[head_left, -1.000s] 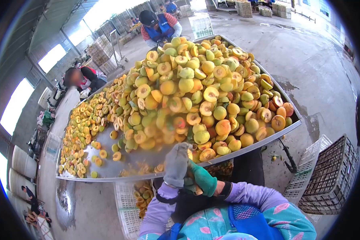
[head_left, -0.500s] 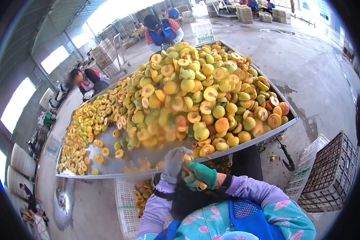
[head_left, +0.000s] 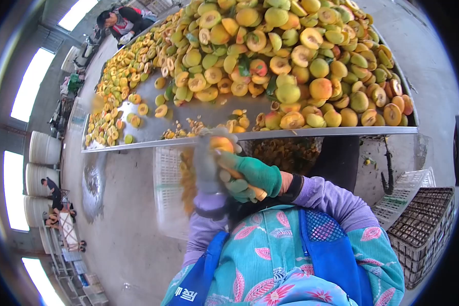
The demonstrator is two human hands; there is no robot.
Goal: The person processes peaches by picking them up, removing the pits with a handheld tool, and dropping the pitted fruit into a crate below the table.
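My left hand (head_left: 207, 162), in a grey glove and blurred, is closed around a yellow-orange peach (head_left: 222, 144) just in front of the table's near edge. My right hand (head_left: 254, 178), in a green glove, grips a tool with a wooden handle (head_left: 259, 193). The handle's end sticks out below the fingers; its working end is hidden at the peach. Both hands are close together, above my lap. Behind them a big heap of halved peaches (head_left: 289, 93) covers much of the metal table (head_left: 199, 113), some with the pits showing.
A white crate (head_left: 168, 186) with fruit stands below on the left. More fruit pieces (head_left: 285, 155) lie under the table edge. At right are a white basket (head_left: 404, 196) and a dark crate (head_left: 423, 224). Another person (head_left: 125, 23) leans at the table's far left.
My view has tilted down, so the table sits higher in the picture. Both hands stay together; more of the peach in my left hand shows now.
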